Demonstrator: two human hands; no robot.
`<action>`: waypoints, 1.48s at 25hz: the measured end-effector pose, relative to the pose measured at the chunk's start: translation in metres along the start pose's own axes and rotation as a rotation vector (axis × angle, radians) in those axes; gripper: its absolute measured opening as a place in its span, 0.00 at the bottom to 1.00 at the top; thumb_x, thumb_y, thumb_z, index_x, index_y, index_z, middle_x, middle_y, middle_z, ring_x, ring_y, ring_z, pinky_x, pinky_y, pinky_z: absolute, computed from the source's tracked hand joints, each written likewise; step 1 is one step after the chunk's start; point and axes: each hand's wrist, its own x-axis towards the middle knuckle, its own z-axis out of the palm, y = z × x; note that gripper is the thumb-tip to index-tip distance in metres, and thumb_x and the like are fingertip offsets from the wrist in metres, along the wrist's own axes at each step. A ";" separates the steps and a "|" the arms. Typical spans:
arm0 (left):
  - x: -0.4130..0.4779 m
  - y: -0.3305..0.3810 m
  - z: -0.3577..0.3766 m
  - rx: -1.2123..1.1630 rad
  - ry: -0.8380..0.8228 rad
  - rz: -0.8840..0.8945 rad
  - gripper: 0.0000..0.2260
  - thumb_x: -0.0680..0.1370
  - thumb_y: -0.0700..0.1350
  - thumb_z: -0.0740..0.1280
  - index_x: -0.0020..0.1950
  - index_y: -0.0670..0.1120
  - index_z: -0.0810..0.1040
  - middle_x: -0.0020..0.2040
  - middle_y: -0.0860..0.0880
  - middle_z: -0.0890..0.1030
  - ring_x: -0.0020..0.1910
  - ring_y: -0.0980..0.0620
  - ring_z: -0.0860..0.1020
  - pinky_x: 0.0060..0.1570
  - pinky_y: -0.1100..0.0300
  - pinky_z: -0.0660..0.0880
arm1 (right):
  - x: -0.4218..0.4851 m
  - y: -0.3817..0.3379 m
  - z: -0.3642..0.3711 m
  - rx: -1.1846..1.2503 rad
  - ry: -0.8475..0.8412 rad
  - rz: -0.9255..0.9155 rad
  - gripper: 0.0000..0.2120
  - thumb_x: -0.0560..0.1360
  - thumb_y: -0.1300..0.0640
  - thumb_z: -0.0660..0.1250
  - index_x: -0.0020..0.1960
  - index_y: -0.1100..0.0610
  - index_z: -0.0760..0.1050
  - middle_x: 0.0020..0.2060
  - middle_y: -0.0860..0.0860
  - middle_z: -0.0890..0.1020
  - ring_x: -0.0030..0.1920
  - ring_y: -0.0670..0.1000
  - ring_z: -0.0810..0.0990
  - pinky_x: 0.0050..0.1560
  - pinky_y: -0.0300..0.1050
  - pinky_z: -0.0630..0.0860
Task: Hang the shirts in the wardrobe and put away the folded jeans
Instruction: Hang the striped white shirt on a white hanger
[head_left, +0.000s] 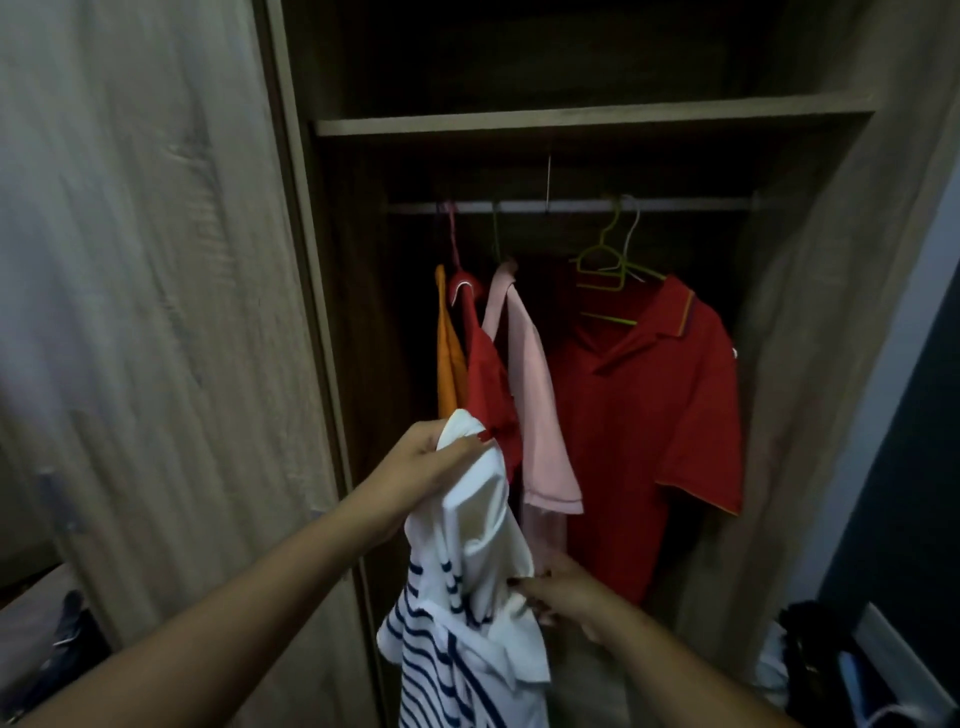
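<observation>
Limply bunched striped shirt (467, 597)

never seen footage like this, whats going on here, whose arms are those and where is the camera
There is no machine here. A person wears one wide camera on the head, looking forward and down, so the two arms reaching in from the bottom are their own.

They stand before an open wardrobe. On its rail hang an orange shirt, a dark red shirt, a pink shirt and a big red polo shirt. Empty green hangers hang there too.

The left hand grips the top of a white shirt with navy stripes. The right hand holds it lower down. It is not yet hung. No jeans are clearly visible.
</observation>
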 end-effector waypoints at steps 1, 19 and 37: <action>-0.002 0.000 -0.007 0.020 0.025 0.016 0.19 0.77 0.52 0.65 0.44 0.35 0.79 0.36 0.40 0.82 0.36 0.46 0.81 0.37 0.58 0.76 | -0.002 -0.004 0.002 0.005 0.042 -0.033 0.06 0.75 0.57 0.67 0.47 0.60 0.76 0.34 0.54 0.81 0.29 0.46 0.78 0.27 0.38 0.69; -0.004 -0.067 -0.101 1.657 -0.328 0.541 0.40 0.62 0.43 0.75 0.71 0.58 0.64 0.64 0.45 0.72 0.48 0.51 0.78 0.29 0.64 0.77 | -0.034 -0.141 -0.089 -0.765 0.972 -0.710 0.13 0.75 0.47 0.61 0.42 0.56 0.75 0.37 0.58 0.82 0.41 0.62 0.80 0.37 0.51 0.74; 0.090 0.027 -0.014 0.868 0.059 0.430 0.18 0.74 0.38 0.64 0.63 0.49 0.71 0.52 0.56 0.66 0.45 0.58 0.72 0.44 0.66 0.73 | 0.034 -0.169 -0.273 -0.523 1.080 -0.679 0.14 0.75 0.69 0.60 0.59 0.69 0.74 0.56 0.69 0.75 0.58 0.66 0.74 0.61 0.49 0.68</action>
